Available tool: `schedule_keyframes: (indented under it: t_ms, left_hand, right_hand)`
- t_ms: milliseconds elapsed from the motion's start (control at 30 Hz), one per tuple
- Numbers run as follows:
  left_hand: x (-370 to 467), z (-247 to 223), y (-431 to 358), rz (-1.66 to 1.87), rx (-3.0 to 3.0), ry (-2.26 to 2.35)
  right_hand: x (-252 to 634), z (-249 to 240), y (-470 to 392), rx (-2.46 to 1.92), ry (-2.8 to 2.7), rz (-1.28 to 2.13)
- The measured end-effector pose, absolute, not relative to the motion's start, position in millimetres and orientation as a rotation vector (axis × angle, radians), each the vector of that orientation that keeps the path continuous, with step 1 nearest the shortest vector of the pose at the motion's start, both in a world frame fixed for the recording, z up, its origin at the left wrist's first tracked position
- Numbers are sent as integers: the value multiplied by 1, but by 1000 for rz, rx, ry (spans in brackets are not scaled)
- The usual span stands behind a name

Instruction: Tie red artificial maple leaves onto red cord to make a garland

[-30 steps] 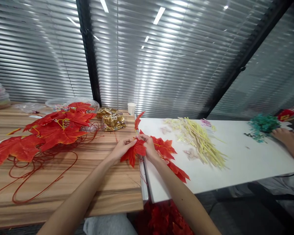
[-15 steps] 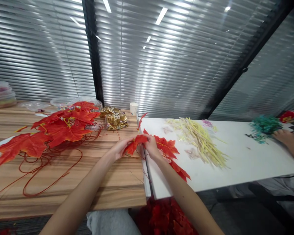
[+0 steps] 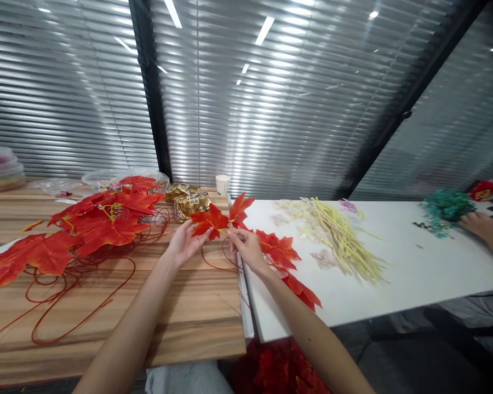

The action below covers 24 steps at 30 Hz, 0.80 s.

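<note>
Above the seam between the two tables, my left hand (image 3: 185, 242) holds an artificial red maple leaf (image 3: 210, 221) by its left edge, thumb on top and fingers partly hidden behind it. My right hand (image 3: 247, 247) pinches the yellow stems where this leaf meets a second maple leaf (image 3: 240, 210), which points up and right. A thin red cord (image 3: 213, 267) hangs in a loop below the hands. More red maple leaves (image 3: 280, 249) lie just right of my right hand, on the white table. On the left, a pile of maple leaves (image 3: 107, 221) rests over tangled red cord (image 3: 61, 298).
Gold packets (image 3: 191, 205) and a paper cup (image 3: 222, 185) stand behind my hands. Yellow strips (image 3: 340, 235) lie across the white table (image 3: 402, 279). A co-worker's hand (image 3: 479, 224) touches a teal bunch (image 3: 447, 207) at right. Plastic tubs (image 3: 2, 169) sit far left.
My left hand has moved left and up, away from my right hand. The maple leaf between them has turned to lie spread out, and the second leaf now shows its face.
</note>
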<state>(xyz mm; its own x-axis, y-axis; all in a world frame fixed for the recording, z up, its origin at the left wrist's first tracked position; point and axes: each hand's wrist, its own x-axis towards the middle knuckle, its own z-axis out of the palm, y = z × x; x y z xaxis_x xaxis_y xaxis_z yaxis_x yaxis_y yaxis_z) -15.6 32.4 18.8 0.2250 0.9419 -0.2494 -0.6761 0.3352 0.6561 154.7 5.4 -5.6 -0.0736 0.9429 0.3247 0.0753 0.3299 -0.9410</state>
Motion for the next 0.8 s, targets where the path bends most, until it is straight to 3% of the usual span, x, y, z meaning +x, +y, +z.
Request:
schedule_keyframes:
  t_ms: [267, 533, 800]
  left_hand:
    - [-4, 16, 26, 1233, 576, 859]
    - [8, 8, 20, 1182, 1526, 1136]
    - [5, 10, 14, 1019, 1822, 998]
  right_hand:
    - [152, -6, 3, -926, -1407, 1076]
    - [155, -19, 13, -910, -1284, 1066]
    - [153, -24, 13, -897, -1241, 1179]
